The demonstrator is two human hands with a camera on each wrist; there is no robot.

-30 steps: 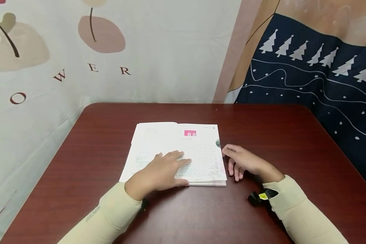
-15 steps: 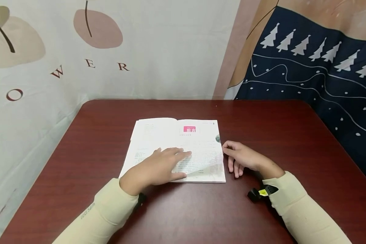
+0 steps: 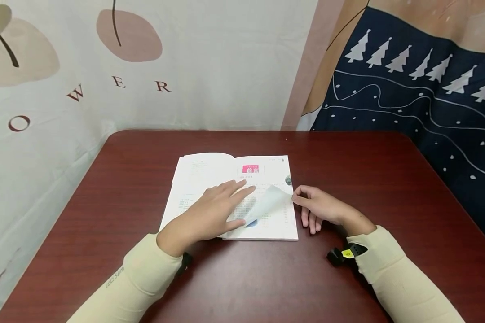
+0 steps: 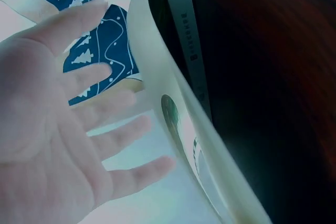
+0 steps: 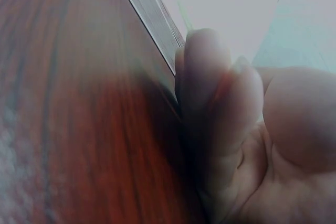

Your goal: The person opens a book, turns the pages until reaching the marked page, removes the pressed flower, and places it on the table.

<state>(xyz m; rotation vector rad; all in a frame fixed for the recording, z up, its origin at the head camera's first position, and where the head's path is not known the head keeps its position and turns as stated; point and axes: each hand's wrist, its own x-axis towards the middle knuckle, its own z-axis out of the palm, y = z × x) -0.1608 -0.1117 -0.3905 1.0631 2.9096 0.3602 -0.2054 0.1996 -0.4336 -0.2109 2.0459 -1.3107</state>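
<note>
An open book (image 3: 206,172) with white printed pages lies on the table, a pink title block on its right page. My left hand (image 3: 212,211) lies across the pages, fingers spread, thumb beside a lifted page (image 3: 268,202). Whether its palm presses on the book, I cannot tell. The left wrist view shows the palm (image 4: 42,124) and a page curving up. At the book's right edge my right hand (image 3: 327,208) pinches the lifted page between thumb and index finger, its other fingers hanging lower. In the right wrist view these fingertips (image 5: 207,59) meet beside the page block.
The dark red table (image 3: 242,282) extends around the book on all sides. Behind it hangs a pale cloth (image 3: 226,80) with letters, and at the right a navy cloth (image 3: 408,98) with white trees. Black wrist devices (image 3: 336,257) sit under the sleeves.
The page's lower right corner has risen and folded over toward the left, showing its underside. My left fingers have spread and shifted slightly up the page. The right hand has barely moved.
</note>
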